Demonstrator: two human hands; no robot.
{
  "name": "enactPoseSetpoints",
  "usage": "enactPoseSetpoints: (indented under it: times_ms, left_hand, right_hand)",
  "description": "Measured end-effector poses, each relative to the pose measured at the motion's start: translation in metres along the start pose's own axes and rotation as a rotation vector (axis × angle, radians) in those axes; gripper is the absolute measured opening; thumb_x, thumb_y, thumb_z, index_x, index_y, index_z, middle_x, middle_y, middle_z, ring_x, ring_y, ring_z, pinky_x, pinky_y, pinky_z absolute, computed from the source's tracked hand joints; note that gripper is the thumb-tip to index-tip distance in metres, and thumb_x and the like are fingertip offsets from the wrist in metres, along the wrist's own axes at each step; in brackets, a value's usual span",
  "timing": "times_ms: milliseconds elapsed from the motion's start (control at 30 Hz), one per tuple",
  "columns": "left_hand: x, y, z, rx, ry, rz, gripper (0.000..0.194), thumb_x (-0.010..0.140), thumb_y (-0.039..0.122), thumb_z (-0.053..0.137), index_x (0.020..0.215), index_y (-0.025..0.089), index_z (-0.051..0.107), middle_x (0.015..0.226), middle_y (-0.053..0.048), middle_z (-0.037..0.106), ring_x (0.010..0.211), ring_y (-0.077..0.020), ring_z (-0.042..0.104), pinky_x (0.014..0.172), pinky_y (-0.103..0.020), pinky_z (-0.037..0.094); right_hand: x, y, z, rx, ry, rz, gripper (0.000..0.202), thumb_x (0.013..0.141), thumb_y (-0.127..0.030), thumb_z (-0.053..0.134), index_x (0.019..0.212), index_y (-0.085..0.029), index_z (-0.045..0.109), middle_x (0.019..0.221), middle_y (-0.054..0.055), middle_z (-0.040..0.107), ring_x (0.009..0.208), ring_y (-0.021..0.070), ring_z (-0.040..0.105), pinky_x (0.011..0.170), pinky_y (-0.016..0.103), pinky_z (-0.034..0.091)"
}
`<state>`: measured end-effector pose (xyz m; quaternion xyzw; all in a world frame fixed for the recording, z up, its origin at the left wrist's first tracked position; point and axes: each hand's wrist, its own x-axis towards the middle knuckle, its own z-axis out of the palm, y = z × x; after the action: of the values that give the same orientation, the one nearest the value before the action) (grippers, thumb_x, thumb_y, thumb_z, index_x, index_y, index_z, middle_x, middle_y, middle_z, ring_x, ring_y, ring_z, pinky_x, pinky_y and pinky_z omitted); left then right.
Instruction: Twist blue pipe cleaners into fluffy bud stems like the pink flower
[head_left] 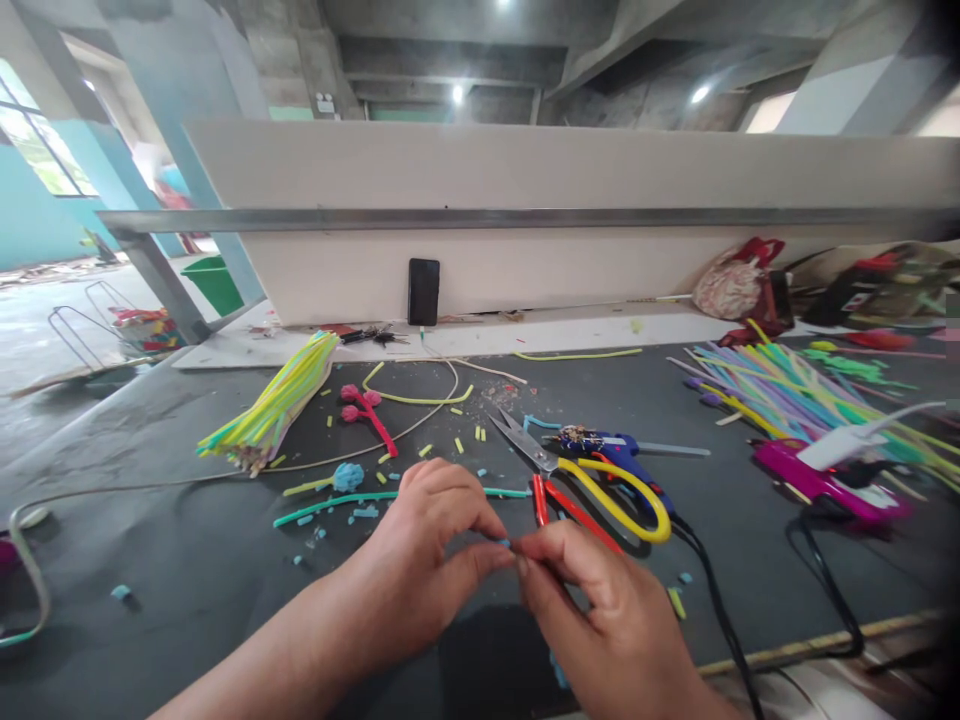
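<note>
My left hand (pixel 427 560) pinches a small blue fuzzy piece (pixel 503 542) between thumb and forefinger. Against it press the closed fingertips of my right hand (pixel 592 600); whatever they grip is hidden. Just beyond lie scissors (pixel 559 463) with yellow handles, blades pointing away to the left, and a red-handled tool (pixel 577 515) beneath them. A blue glue gun (pixel 626 455) rests behind the scissors. Left of these are a teal pipe cleaner (pixel 337 505), a blue fuzzy ball on a yellow-green stem (pixel 347 478), and a red stem with pink balls (pixel 373 415).
Pipe-cleaner bundles lie at left (pixel 277 405) and right (pixel 780 385) on the dark table (pixel 202 570). Small cut pieces are scattered about. A magenta power strip (pixel 832 485) with a white plug and black cords sits at right. A phone (pixel 424 292) leans against the back panel.
</note>
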<state>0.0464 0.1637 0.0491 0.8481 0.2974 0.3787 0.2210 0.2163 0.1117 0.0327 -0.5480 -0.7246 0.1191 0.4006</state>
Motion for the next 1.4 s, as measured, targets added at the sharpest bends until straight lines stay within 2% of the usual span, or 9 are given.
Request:
enactPoseSetpoints:
  times_ms: [200, 400, 700, 800, 900, 1000, 1133, 1233, 1400]
  left_hand:
    - [0.003, -0.002, -0.007, -0.144, -0.02, -0.076, 0.004, 0.074, 0.016, 0.069, 0.076, 0.015, 0.066, 0.08, -0.003, 0.059, 0.082, -0.0156, 0.056, 0.081, -0.031, 0.042]
    - [0.003, 0.0, -0.009, -0.164, -0.093, -0.084, 0.004, 0.075, 0.014, 0.067, 0.077, 0.018, 0.067, 0.08, -0.001, 0.062, 0.085, -0.0151, 0.056, 0.082, -0.029, 0.041]
    - [0.002, 0.008, -0.013, -0.139, -0.138, -0.028, 0.011, 0.08, 0.011, 0.056, 0.076, 0.017, 0.063, 0.073, 0.0, 0.059, 0.075, -0.0127, 0.055, 0.075, -0.027, 0.043]
    - [0.001, 0.006, -0.007, -0.117, -0.071, 0.017, 0.014, 0.074, 0.004, 0.054, 0.07, 0.017, 0.058, 0.069, 0.0, 0.055, 0.071, -0.0117, 0.052, 0.069, -0.025, 0.042]
    - [-0.001, 0.003, 0.003, -0.102, 0.051, 0.1, 0.018, 0.065, -0.001, 0.051, 0.063, 0.017, 0.049, 0.063, 0.001, 0.05, 0.067, -0.0112, 0.048, 0.063, -0.023, 0.04]
    - [-0.002, 0.001, 0.006, -0.06, 0.087, 0.144, 0.017, 0.067, 0.0, 0.052, 0.063, 0.017, 0.049, 0.062, 0.002, 0.049, 0.066, -0.0115, 0.048, 0.068, -0.027, 0.042]
    - [-0.002, 0.002, -0.003, 0.028, 0.067, 0.117, 0.013, 0.076, 0.009, 0.061, 0.085, 0.018, 0.058, 0.081, -0.002, 0.057, 0.082, -0.0149, 0.053, 0.084, -0.034, 0.041]
    - [-0.004, 0.003, -0.007, 0.051, 0.061, 0.11, 0.019, 0.077, 0.012, 0.064, 0.093, 0.02, 0.06, 0.089, -0.003, 0.058, 0.088, -0.0164, 0.053, 0.089, -0.037, 0.039]
    - [-0.003, 0.002, -0.002, -0.041, 0.1, 0.06, 0.017, 0.075, 0.01, 0.066, 0.086, 0.021, 0.061, 0.083, -0.001, 0.057, 0.083, -0.0159, 0.054, 0.088, -0.037, 0.041]
  right_hand:
    - [-0.007, 0.008, -0.005, -0.138, 0.102, -0.261, 0.012, 0.082, -0.013, 0.053, 0.085, -0.023, 0.059, 0.062, -0.005, 0.066, 0.052, 0.0105, 0.062, 0.054, 0.02, 0.048]
    - [-0.008, 0.01, -0.007, -0.178, 0.158, -0.373, 0.014, 0.082, -0.009, 0.054, 0.086, -0.021, 0.058, 0.063, -0.004, 0.066, 0.055, 0.0107, 0.063, 0.059, 0.02, 0.05]
    - [-0.004, 0.001, -0.011, -0.23, 0.051, -0.359, 0.014, 0.085, -0.011, 0.048, 0.08, -0.019, 0.06, 0.059, 0.0, 0.065, 0.051, 0.0139, 0.061, 0.054, 0.025, 0.049]
    - [-0.004, 0.001, -0.01, -0.226, 0.043, -0.346, 0.015, 0.085, -0.011, 0.048, 0.079, -0.019, 0.06, 0.056, 0.0, 0.063, 0.049, 0.0133, 0.059, 0.053, 0.024, 0.048]
    - [-0.004, 0.003, -0.009, -0.199, 0.041, -0.356, 0.013, 0.083, -0.011, 0.051, 0.082, -0.019, 0.061, 0.057, -0.001, 0.064, 0.049, 0.0121, 0.059, 0.051, 0.022, 0.047]
    - [-0.002, 0.002, -0.008, -0.114, 0.017, -0.225, 0.012, 0.084, -0.016, 0.052, 0.08, -0.021, 0.061, 0.058, -0.003, 0.064, 0.048, 0.0114, 0.059, 0.049, 0.021, 0.046]
    - [0.001, -0.003, -0.011, 0.021, -0.003, -0.049, 0.017, 0.085, -0.025, 0.051, 0.073, -0.023, 0.061, 0.053, -0.005, 0.061, 0.046, 0.0112, 0.057, 0.045, 0.02, 0.044]
    - [0.002, -0.005, -0.012, 0.086, -0.023, -0.02, 0.017, 0.085, -0.026, 0.051, 0.073, -0.023, 0.062, 0.052, -0.005, 0.06, 0.043, 0.0112, 0.056, 0.043, 0.02, 0.043]
    - [0.0, -0.002, -0.013, 0.016, -0.007, -0.069, 0.014, 0.084, -0.023, 0.052, 0.076, -0.023, 0.063, 0.056, -0.003, 0.063, 0.047, 0.012, 0.059, 0.047, 0.02, 0.047]
